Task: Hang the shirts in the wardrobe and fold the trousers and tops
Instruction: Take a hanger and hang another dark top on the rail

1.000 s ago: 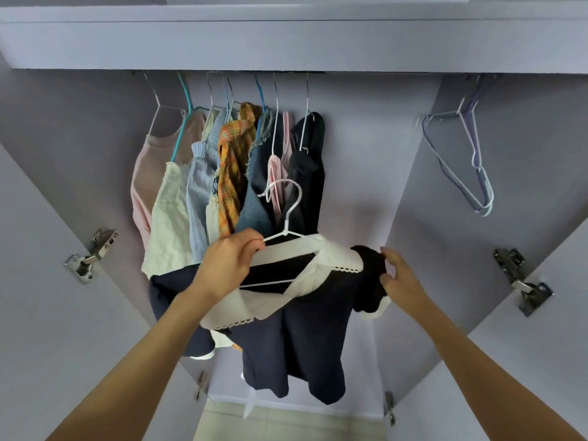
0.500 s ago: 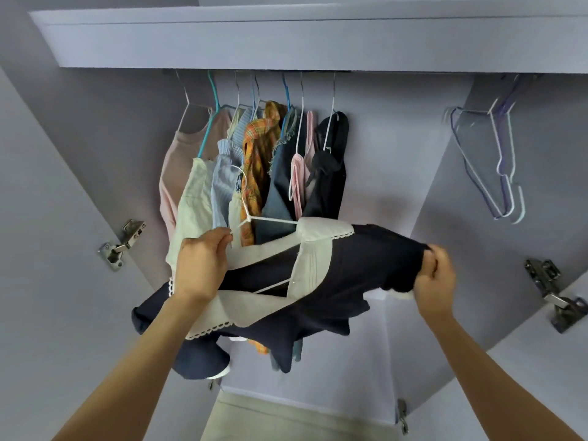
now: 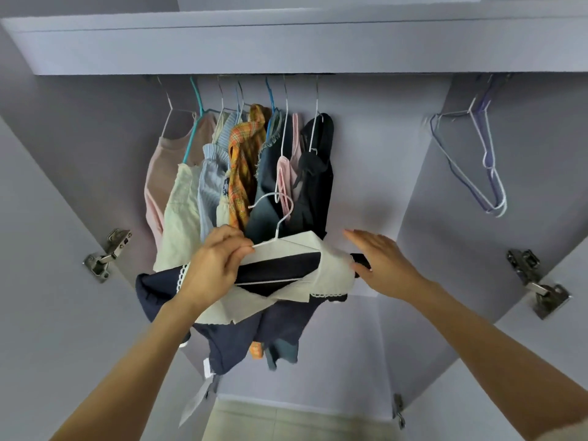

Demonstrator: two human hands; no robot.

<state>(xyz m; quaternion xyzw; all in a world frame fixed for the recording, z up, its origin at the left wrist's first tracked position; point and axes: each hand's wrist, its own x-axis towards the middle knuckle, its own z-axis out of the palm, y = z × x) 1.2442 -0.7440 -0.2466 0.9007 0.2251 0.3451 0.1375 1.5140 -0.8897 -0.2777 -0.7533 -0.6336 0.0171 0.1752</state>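
Head view: open lilac wardrobe point(image 3: 366, 173) seen from below, with a rail of hung clothes point(image 3: 241, 173) toward its upper left and empty wire hangers point(image 3: 477, 160) toward its upper right. Door hinges point(image 3: 106, 254) flank the opening. Left hand point(image 3: 213, 265) grips the shoulder of a white wire hanger point(image 3: 273, 218) carrying a navy shirt point(image 3: 280, 326) with a white collar point(image 3: 334, 275), held in front of and below the hung clothes, hook free of the rail. Right hand point(image 3: 381, 262), fingers straight, rests on the shirt's right shoulder.
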